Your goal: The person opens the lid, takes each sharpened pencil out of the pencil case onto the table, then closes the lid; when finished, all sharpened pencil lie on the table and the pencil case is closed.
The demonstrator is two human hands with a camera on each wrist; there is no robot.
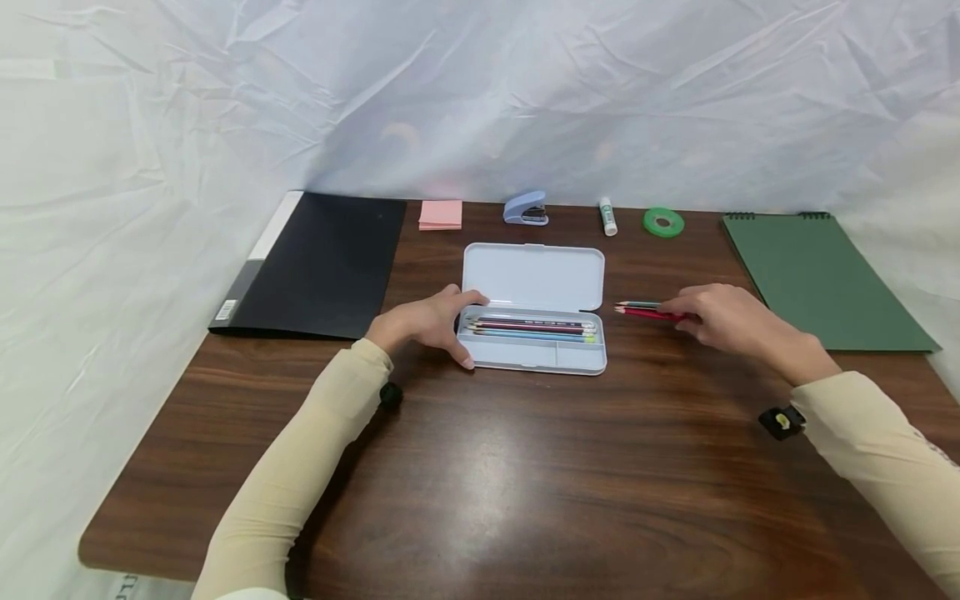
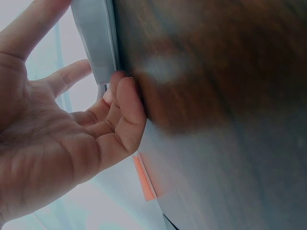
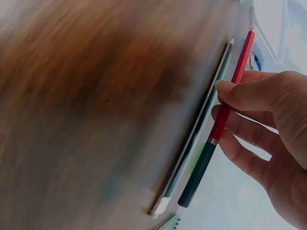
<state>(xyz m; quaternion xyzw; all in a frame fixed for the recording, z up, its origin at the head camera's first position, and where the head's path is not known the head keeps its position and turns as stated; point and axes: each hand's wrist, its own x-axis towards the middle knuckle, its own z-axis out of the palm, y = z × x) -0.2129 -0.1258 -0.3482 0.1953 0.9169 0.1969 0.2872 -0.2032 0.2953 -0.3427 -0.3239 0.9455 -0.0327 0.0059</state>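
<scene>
An open pale blue pencil case lies mid-table with its lid folded back and several pencils in the tray. My left hand holds the case's left end, thumb on the far corner and curled fingers against the near corner of the case. To the right of the case, my right hand pinches a red pencil with a dark end between thumb and fingers. A grey-green pencil lies on the table just beside it.
A black folder lies at the back left and a green spiral notebook at the right. Pink sticky notes, a blue stapler, a glue stick and a green tape roll line the back edge.
</scene>
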